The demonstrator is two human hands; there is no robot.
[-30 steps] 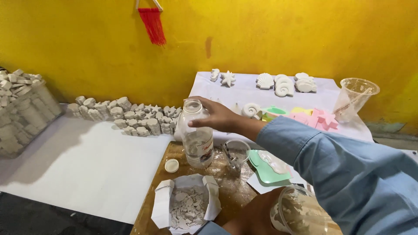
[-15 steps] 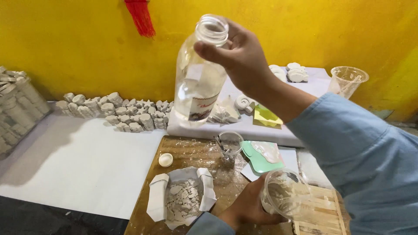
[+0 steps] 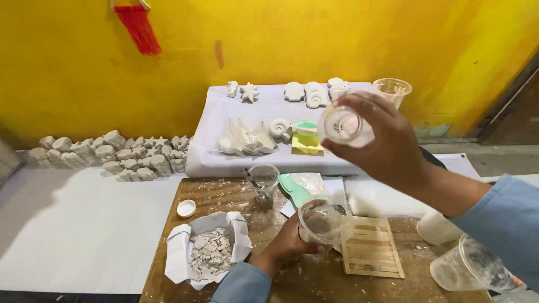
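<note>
Yellow wall (image 3: 314, 39), red tassel (image 3: 138, 28), white plaster shapes (image 3: 303, 92), clear cup (image 3: 324, 223), brown board (image 3: 224, 193), blue sleeve (image 3: 505, 224).

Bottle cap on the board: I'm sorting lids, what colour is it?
White, seen in the head view: the bottle cap.

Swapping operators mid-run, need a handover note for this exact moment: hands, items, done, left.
Right hand: raised over the board, gripping the clear bottle, tipped with its open mouth toward the camera.
Left hand: holding the clear plastic cup below the bottle, just above the wooden board.
Bottle cap lies off, on the board beside the paper tray of white chunks.
Done: bottle uncapped, lifted, tilted.
Left: no stream visible; the pour into the cup looks not yet done, and the cup's contents are unclear.
</note>
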